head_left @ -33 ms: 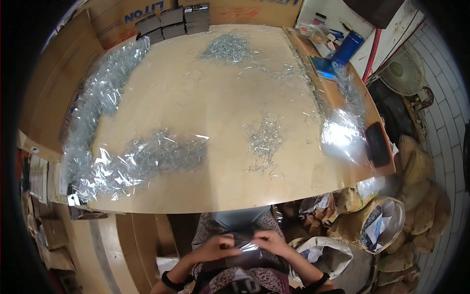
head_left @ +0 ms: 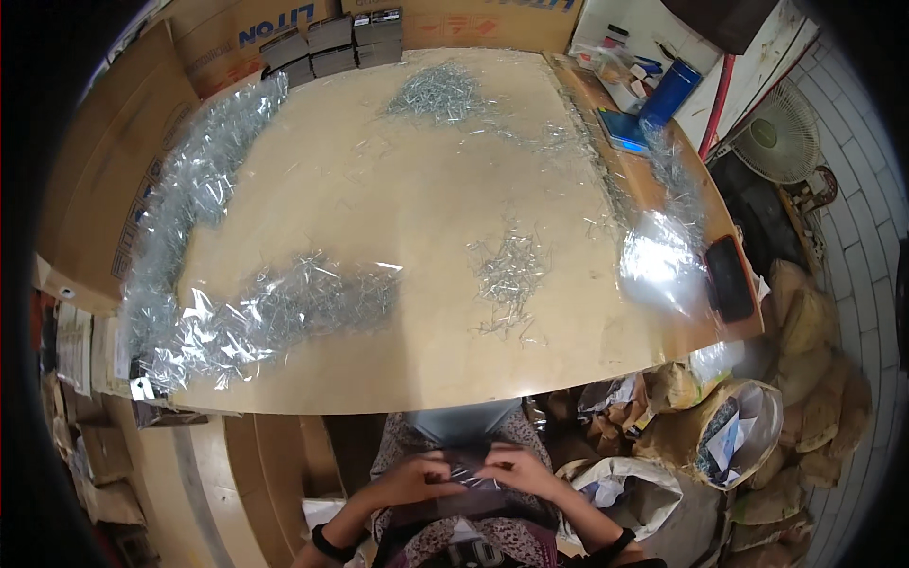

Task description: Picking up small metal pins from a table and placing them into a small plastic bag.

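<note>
Over my lap, below the table's near edge, both hands are pinched on a clear plastic bag. My left hand grips its left side, with thumb and fingers closed. My right hand is closed on its right side, its fingertips close to the left ones. The bag looks flat and shiny, and its contents, if any, cannot be made out. On the table ahead lie loose piles of thin metal pins: a small near pile and a denser far pile.
Filled clear bags line the table's left edge, with more bags at the near left. A glossy stack of plastic, a phone, a small scale and a blue cylinder sit right. Open sacks stand beside my right arm.
My right hand has shifted slightly left, closer to my left hand, and the bag between them is more bunched. The things on the table stay put.
</note>
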Tool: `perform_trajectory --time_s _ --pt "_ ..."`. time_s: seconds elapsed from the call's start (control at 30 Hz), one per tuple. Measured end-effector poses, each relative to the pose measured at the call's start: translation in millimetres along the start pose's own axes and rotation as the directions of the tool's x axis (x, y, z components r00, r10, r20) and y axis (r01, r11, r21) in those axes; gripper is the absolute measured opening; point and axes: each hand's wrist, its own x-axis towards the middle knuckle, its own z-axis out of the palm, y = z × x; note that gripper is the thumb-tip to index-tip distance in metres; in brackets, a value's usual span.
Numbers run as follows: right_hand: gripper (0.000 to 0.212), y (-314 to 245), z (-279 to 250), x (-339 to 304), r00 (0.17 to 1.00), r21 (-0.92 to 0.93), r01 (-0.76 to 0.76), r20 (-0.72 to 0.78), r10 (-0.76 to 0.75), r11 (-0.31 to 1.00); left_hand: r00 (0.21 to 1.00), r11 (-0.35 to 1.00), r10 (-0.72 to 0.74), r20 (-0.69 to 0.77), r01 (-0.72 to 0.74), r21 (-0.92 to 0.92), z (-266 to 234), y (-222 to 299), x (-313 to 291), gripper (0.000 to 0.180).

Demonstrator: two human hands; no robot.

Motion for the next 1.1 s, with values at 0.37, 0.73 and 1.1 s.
perform_trajectory --time_s 0.37,0.73,1.1 --pt "0.016 53 35 5 0.957 -0.524 0.015 -0.240 -0.165 0.852 0.831 0.968 0.089 -0.550 0.059 0.246 54 -67 15 0.006" --pt "0.017 64 36 -1 0.922 -0.583 0.048 -0.286 -0.260 0.811 0.867 0.977 0.119 -0.484 -0.017 0.210 54 -64 13 0.015" --pt "0.015 -1 3 6 0.917 0.160 -0.085 -0.374 0.141 0.983 0.830 0.977 0.208 -0.517 -0.203 0.068 54 -43 1 0.017"
